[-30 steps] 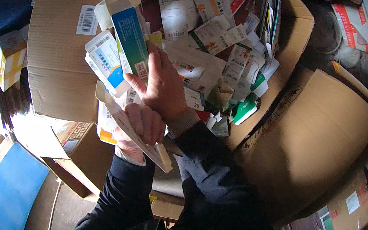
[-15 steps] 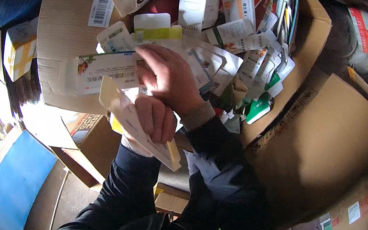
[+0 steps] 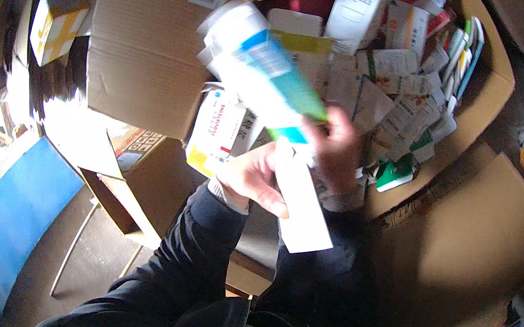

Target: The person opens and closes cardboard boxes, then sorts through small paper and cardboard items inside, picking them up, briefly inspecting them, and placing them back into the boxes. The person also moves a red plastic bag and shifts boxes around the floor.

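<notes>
My left hand (image 3: 249,175) is closed on flattened cartons: a white strip (image 3: 303,222) lies under its thumb, and a white carton with red print and a yellow edge (image 3: 212,131) juts up behind it. My right hand (image 3: 336,145), just above and to the right, grips a blue, green and white carton (image 3: 267,67), smeared by motion and slanting toward the upper left. Both hands are over a large cardboard box (image 3: 145,33) heaped with several flattened small cartons (image 3: 405,76) of white, green, red and yellow.
A large brown cardboard sheet (image 3: 470,247) curves at the right. An open carton (image 3: 156,194) sits at the lower left, beside a blue panel (image 3: 22,206). A yellow and white box (image 3: 56,25) is among stacked cardboard at the left, where bright light comes in.
The view has shifted. My left hand has turned, so its thumb now shows over the white strip. My right hand has swung right, with a blue-green carton replacing the white printed one.
</notes>
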Action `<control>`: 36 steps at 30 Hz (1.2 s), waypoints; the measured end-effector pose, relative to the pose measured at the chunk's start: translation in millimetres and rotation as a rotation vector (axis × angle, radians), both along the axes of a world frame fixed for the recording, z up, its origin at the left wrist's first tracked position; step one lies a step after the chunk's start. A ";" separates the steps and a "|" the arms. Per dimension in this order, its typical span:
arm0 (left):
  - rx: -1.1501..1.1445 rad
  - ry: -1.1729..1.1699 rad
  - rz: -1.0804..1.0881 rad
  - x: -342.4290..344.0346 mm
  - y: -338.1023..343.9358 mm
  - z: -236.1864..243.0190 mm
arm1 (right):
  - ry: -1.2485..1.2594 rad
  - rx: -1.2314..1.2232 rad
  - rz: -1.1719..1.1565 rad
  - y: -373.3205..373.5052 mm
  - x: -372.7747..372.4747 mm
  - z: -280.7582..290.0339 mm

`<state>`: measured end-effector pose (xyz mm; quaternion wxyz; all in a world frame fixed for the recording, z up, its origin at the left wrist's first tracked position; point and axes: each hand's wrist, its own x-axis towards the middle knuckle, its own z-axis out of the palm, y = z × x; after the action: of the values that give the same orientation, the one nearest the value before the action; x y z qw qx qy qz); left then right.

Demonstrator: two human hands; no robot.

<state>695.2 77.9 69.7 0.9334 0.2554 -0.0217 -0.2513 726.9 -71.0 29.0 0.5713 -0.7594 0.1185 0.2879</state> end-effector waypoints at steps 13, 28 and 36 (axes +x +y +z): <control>0.178 0.062 -0.365 0.2 12.8 3.2 | -0.287 0.254 -0.393 -21.7 89.8 -4.8; 0.142 0.116 -0.923 -26.5 -42.7 -9.3 | -0.139 -0.297 -0.685 -133.9 -101.7 -36.9; 0.320 -0.319 -0.571 -49.0 -30.6 14.8 | -0.604 -0.642 0.061 -61.7 -46.9 -74.2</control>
<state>646.1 47.3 84.5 0.7586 0.4181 -0.1978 -0.4590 680.0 -132.7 -45.1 0.3064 -0.9517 0.0072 0.0187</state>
